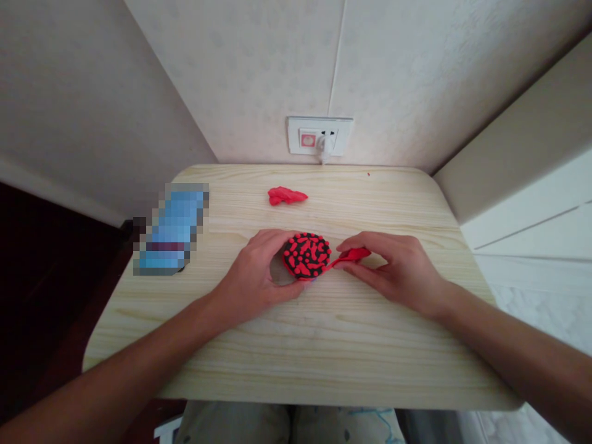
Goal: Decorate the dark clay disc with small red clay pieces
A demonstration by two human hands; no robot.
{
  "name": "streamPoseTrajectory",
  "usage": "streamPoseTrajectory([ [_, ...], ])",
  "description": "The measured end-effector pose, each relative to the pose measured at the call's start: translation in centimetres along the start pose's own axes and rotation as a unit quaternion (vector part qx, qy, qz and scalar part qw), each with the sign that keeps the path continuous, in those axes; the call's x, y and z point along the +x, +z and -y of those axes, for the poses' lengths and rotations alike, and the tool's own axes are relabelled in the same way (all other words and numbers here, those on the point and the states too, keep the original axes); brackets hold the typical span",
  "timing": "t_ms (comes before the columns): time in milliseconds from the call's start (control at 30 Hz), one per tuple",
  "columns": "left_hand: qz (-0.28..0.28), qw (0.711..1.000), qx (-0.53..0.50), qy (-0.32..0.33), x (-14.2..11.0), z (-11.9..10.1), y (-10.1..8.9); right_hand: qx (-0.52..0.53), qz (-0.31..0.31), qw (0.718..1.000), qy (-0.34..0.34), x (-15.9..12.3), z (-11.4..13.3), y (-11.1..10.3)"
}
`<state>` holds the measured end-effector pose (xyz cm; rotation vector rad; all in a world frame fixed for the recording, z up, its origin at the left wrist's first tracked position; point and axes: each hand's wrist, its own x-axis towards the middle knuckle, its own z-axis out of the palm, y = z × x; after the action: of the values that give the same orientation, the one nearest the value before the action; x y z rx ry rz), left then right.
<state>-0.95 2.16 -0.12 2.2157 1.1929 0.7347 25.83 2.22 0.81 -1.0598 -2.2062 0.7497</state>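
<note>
Pale table point(333, 351), socket point(343, 137), red-black disc point(308, 254), possibly phone point(174, 225)

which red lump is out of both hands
The far red lump, lying on the table towards the wall socket; the other red lump is pinched in the right hand.

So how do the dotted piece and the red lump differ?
The dotted piece is round; the red lump elongated. The dotted piece shows black between red dots and squiggles; the red lump only red. The left hand clasps the dotted piece, while the red lump lies untouched. Both show red.
</note>
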Motion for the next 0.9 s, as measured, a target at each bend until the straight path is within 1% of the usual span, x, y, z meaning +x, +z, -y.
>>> streamPoseTrajectory([
  [100, 0.012, 1.000, 0.008, 0.002, 0.2, 0.1, -0.2, 0.016, 0.002, 1.000, 0.007, 0.2, -0.2, 0.0],
  [233, 0.016, 0.999, 0.027, -0.006, 0.5, 0.1, -0.3, 0.026, -0.003, 1.000, -0.012, 0.6, -0.4, 0.3],
  [533, 0.033, 0.998, 0.025, -0.039, 0.6, 0.3, -0.5, 0.010, -0.010, 1.000, -0.027, 0.7, -1.4, 0.0],
  [667, 0.039, 0.998, 0.031, -0.046, 0.6, 0.3, -0.5, -0.011, -0.023, 1.000, -0.008, 0.9, -2.1, -0.4],
  [800, 0.058, 0.997, 0.020, -0.057, 0.6, 0.4, -0.9, -0.028, -0.064, 0.997, 0.034, 1.0, -2.9, -1.2],
  [900, 0.067, 0.996, 0.001, -0.066, 0.8, 0.7, -1.3, -0.034, -0.067, 0.996, 0.042, 0.6, -2.6, -2.1],
])
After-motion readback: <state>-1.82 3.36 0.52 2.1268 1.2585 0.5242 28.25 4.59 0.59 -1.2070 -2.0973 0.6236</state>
